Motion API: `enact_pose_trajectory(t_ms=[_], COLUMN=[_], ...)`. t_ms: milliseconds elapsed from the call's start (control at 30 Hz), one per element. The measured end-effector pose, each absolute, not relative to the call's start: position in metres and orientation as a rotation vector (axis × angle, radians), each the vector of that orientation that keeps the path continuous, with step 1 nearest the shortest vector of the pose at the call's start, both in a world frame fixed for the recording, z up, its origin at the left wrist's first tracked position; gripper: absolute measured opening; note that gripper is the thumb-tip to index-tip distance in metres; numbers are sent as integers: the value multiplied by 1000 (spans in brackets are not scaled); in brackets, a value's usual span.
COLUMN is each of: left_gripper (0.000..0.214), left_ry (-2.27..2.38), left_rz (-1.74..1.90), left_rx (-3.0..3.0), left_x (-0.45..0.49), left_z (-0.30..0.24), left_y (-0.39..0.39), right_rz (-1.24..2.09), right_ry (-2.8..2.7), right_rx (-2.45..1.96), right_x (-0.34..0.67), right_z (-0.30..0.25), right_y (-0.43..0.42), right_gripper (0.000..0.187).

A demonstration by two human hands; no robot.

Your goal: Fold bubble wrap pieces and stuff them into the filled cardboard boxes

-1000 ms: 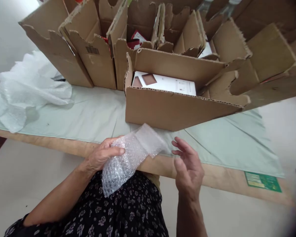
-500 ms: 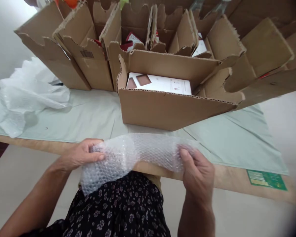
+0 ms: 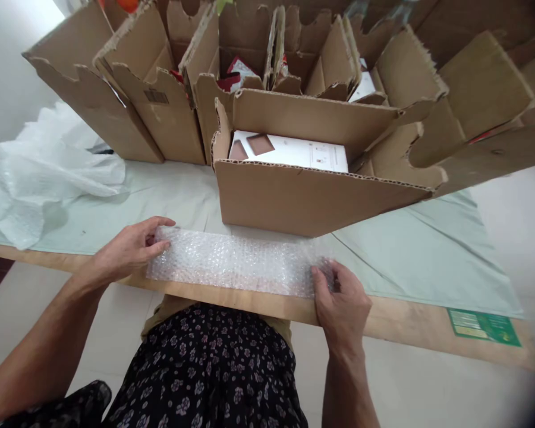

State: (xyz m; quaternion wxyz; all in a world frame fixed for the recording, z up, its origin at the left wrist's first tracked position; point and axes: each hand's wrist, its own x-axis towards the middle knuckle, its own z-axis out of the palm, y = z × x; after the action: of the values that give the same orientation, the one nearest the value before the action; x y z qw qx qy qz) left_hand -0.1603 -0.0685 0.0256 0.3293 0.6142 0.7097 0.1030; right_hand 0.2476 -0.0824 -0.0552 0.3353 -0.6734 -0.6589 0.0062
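While flat, bubble wrap [image 3: 236, 268] in left hand [image 3: 123, 252]

Left hand [image 3: 127, 252] and right hand [image 3: 344, 306] bare, forearms uncovered. Over the lap, a black garment [image 3: 214, 374] with small pale flower print. Same print on the left sleeve [image 3: 71, 404], bunched near the elbow. Khaki fabric strip [image 3: 169, 306] at the waist, above the print.

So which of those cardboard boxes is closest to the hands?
The front box, holding a white carton with brown squares, just behind the bubble wrap in the left hand and right hand; other boxes sit farther back.
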Motion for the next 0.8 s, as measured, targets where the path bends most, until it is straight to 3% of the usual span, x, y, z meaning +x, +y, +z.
enact_pose_trajectory(t_ms=[167,300,400,567,800], left_gripper=[61,66,70,59,61], left_ry=[2091,2289,1953,1573,1494], left_rz=[188,536,618,163,273], left_rx=[1741,2165,2502,2614,2502], left_x=[-154,-129,-94,-58,-69], left_z=[20,17,10,-21,-24], left_y=[-77,-90,-107,-121,-118], right_rz=[-42,-229,-162,189,-182], right_ry=[-1817,-1901,-2063,-2504,-2077], right_rx=[-1831,-1800,-1559,-1274,-1860], right_x=[255,244,205,157,290], right_z=[-47,-28,-11,-22,-45], right_y=[-75,-83,-94,-95,-96], right_gripper=[43,58,52,45,51])
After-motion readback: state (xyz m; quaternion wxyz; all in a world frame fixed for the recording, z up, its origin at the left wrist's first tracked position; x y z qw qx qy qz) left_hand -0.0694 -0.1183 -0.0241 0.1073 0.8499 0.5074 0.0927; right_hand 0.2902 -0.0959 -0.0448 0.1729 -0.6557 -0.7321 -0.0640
